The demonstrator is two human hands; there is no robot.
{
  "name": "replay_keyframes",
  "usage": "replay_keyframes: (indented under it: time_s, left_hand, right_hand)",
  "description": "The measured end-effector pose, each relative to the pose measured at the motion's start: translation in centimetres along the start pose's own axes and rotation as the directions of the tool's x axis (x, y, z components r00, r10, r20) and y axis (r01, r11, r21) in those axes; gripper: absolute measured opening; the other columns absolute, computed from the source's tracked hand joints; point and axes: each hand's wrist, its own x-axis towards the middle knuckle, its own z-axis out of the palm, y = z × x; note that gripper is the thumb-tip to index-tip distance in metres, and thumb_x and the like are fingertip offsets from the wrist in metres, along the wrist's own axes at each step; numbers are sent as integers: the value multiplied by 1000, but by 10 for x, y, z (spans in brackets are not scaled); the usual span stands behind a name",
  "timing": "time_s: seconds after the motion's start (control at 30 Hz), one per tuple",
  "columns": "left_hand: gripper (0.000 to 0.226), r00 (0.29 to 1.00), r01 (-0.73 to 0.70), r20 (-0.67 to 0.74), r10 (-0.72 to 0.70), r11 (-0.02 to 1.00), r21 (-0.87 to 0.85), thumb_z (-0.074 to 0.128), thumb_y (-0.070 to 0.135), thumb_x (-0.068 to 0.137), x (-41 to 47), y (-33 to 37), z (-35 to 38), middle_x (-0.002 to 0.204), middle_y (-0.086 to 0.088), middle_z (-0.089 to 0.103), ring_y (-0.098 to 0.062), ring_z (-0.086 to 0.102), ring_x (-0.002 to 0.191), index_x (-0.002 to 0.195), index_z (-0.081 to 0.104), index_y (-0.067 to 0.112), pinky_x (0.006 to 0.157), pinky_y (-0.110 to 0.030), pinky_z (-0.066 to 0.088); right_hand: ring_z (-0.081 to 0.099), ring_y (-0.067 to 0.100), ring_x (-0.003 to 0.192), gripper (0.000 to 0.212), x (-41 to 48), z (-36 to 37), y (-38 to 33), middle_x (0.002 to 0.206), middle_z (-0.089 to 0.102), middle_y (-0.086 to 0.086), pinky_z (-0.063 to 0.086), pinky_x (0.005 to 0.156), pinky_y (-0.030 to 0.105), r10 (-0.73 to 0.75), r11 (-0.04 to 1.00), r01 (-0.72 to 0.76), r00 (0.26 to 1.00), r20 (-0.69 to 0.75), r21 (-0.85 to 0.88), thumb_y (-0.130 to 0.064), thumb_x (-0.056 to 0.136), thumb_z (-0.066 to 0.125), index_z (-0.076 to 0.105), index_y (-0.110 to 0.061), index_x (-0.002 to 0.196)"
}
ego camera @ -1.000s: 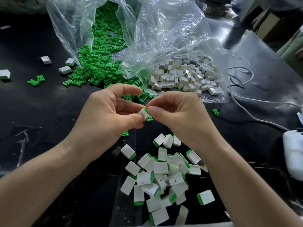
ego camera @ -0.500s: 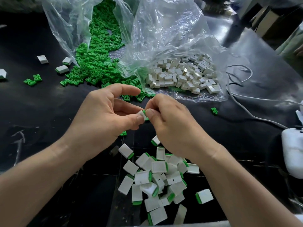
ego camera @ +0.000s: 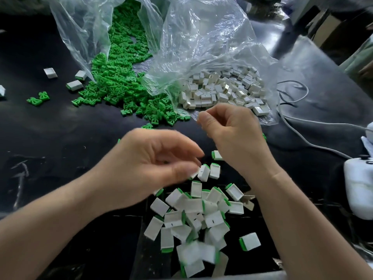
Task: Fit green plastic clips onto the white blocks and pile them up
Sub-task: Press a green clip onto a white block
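— Black, glossy desk (ego camera: 60, 138), with two clear plastic bags slumped open at the far side. Inside the left bag (ego camera: 80, 37)?
— Full of green clips (ego camera: 121, 63), spilling out onto the desk toward the middle. In the right bag (ego camera: 201, 37), a heap of white blocks (ego camera: 222, 89).
— And the fitted ones?
— Lying in a loose pile (ego camera: 197, 215) at the near edge, white with green ends, between the two forearms. One lone block (ego camera: 250, 241) just right of it.
— Left grip (ego camera: 157, 164)?
— Low over the far end of the pile, fingers loosely curled, blurred. One fitted block (ego camera: 203, 173) right at the thumb tip; touching or apart, impossible to tell.
— Right grip (ego camera: 232, 136)?
— Higher, in front of the bag of blocks, curled closed with thumb against forefinger, nothing visible between.
— Elsewhere?
— A few stray blocks (ego camera: 74, 85) and two loose clips (ego camera: 38, 99) far left; a grey cable (ego camera: 302, 120) and a white device (ego camera: 359, 188) on the right.
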Motion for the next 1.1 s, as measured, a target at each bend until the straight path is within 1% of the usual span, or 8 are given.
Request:
replay_keyframes:
  time_s: [0.07,0.13,0.3,0.47,0.67,0.8,0.97,1.1]
  left_hand:
    - [10,972,78,-230,-58,994,78,75,15,70,6,-6,-4,77,-2,72,-25,68,69,78,72,21,54,-21,52]
    - [18,926,136,-373,-56,972,192,72,6,73,10,-9,-10,74,7,70,-6,63,57,74,69,24,51,-11,46]
    - [18,921,140,-387,-49,967,211,71,6,75,9,-9,-9,72,12,69,5,57,53,77,69,24,51,-4,40]
    - [16,908,138,-416,-37,967,214,70,9,76,9,-10,-11,68,14,69,5,54,48,75,69,25,52,-5,41]
    - [16,907,127,-421,-28,969,210,70,9,76,9,-9,-11,72,12,69,5,56,51,74,69,25,52,-5,42]
    - [14,907,129,-420,-38,973,191,70,10,76,9,-10,-12,72,9,70,2,57,54,75,69,24,54,-9,46]
    - [15,909,144,-413,-60,974,174,70,10,76,9,-10,-11,72,8,70,-2,61,59,74,69,25,56,-11,47]
    - [14,909,157,-410,-76,973,168,70,10,76,9,-10,-11,74,6,71,-13,66,67,76,69,24,57,-15,48]
  right_hand:
    - [45,3,54,24,2,-1,3,51,48,-14,37,57,21,4,999,-4,1000,-17,-52,-31,88,57,57,-26,65]
    - [47,5,59,21,4,-2,5,53,49,-14,39,61,25,10,995,-12,1000,-23,-99,-32,88,57,60,-25,68]
    - [55,19,102,26,19,-13,27,105,65,1,39,88,28,78,951,-88,996,-45,-298,-33,87,56,64,-19,107]
    - [34,28,130,47,40,-29,61,140,40,13,26,104,33,227,853,-269,963,-147,-446,-24,92,51,40,-10,135]
    - [49,33,114,32,42,-31,74,121,57,16,38,94,36,231,790,-253,966,-111,-558,-14,88,51,57,-14,119]
    - [53,32,109,28,42,-32,71,117,59,13,39,93,32,173,842,-249,965,-198,-479,-11,87,55,63,-17,113]
    - [54,32,108,20,41,-30,70,111,64,14,40,92,32,191,827,-236,972,-140,-510,-14,87,55,67,-13,104]
    - [59,20,91,18,37,-20,54,97,67,6,40,84,21,71,921,-121,987,-147,-369,-15,84,61,67,-13,101]
